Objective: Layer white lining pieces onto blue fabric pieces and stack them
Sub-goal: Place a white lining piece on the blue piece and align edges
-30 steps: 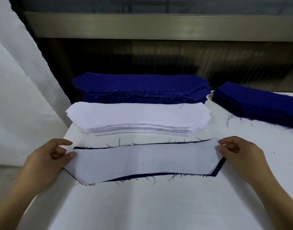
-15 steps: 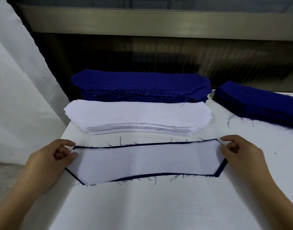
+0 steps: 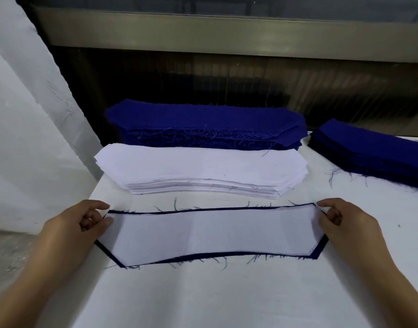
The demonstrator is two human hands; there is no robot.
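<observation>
Lining piece laid on a blue piece, both my grips at its ends.
My left grip [image 3: 70, 230] pinches the left end of the white lining piece [image 3: 212, 233] and my right grip [image 3: 347, 228] pinches its right end. The lining lies flat on the blue fabric piece [image 3: 322, 247], whose edge shows all round, at the near middle of the desk [image 3: 226, 299]. Behind it sits the white lining stack [image 3: 200, 166], then a blue fabric stack [image 3: 203, 119], with a second blue stack [image 3: 373, 147] to the right.

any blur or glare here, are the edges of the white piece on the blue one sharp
Head view: the white lining piece and the rim of the blue fabric piece under it look sharp; no glare on the table; lower left corner smeared; dark behind the blue stack.
</observation>
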